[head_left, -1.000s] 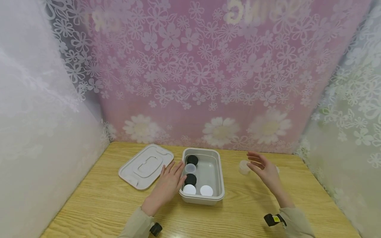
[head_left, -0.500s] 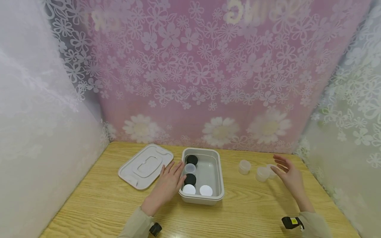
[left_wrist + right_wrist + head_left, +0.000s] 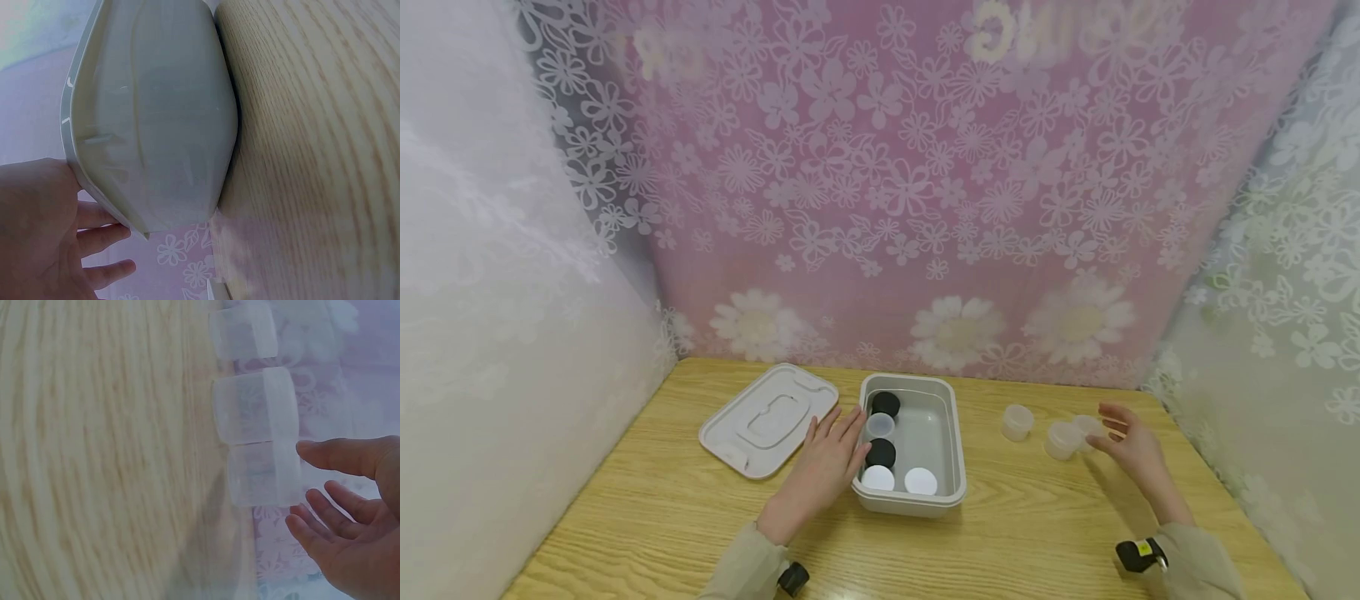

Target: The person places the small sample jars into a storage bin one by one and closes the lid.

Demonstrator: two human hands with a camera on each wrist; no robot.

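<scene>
My left hand [image 3: 823, 467] rests on the left rim of a grey plastic box [image 3: 958, 450], its fingers fairly straight. In the left wrist view, the fingers [image 3: 103, 237] lie along the outside of the box wall [image 3: 162, 125]. On the right, my right hand [image 3: 1131, 454] hovers at a small clear lidded jar [image 3: 1087, 429], thumb and fingers apart around its lid side. The right wrist view puts the thumb tip close to that jar [image 3: 262, 478]; I cannot tell whether it touches. A second clear jar [image 3: 1063, 440] stands against it, and a third [image 3: 1017, 423] stands farther left.
Inside the box are a black round piece [image 3: 886, 404], a translucent one [image 3: 880, 426], another black one [image 3: 881, 454] and two white ones [image 3: 921, 481]. A pale lid [image 3: 767, 421] lies left of the box. A flowered curtain [image 3: 925, 208] hangs behind the wooden table [image 3: 1000, 542].
My right hand has moved right, from beside the leftmost clear jar to the rightmost one, uncovering the jars behind it. My left hand and the box have stayed in place.
</scene>
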